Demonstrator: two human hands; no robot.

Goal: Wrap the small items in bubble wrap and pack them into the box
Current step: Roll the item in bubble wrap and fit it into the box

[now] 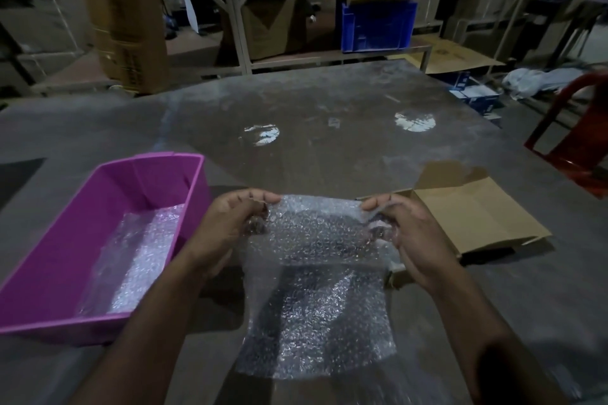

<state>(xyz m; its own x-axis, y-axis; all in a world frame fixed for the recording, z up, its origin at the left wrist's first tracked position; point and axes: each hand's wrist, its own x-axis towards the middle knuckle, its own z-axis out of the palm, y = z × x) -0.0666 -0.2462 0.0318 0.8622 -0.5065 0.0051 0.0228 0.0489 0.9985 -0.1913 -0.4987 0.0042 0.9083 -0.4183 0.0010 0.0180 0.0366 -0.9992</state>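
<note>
Above the table: your 2 hands held 1 sheet of bubble wrap (316, 279) up in front of you, with the grey table (329, 148) as the landmark for everything below.
Left hand: your left hand (230, 227) pinched the sheet's upper left corner, thumb on top and fingers curled behind the plastic.
Right hand: your right hand (404, 230) pinched the upper right corner the same way, thumb over the edge and fingers curled underneath.
Bubble wrap: it hung stretched between both hands above the table's near side, its lower part draping toward you; a dark shape showed through it, and you cannot tell what that was.
Small items: none could be made out clearly through the wrap.
Purple bin: the purple bin (65, 256) sat on the table's near left part, just beside your left forearm, with more bubble wrap (138, 256) lying across its bottom.
Cardboard box: the cardboard box (477, 217) lay on the table's near right part, flaps open, just beyond your right hand.
Red chair: the red chair (572, 145) stood off the table's right edge.
Blue crate: the blue crate (378, 26) sat on shelving well beyond the table's far edge.
</note>
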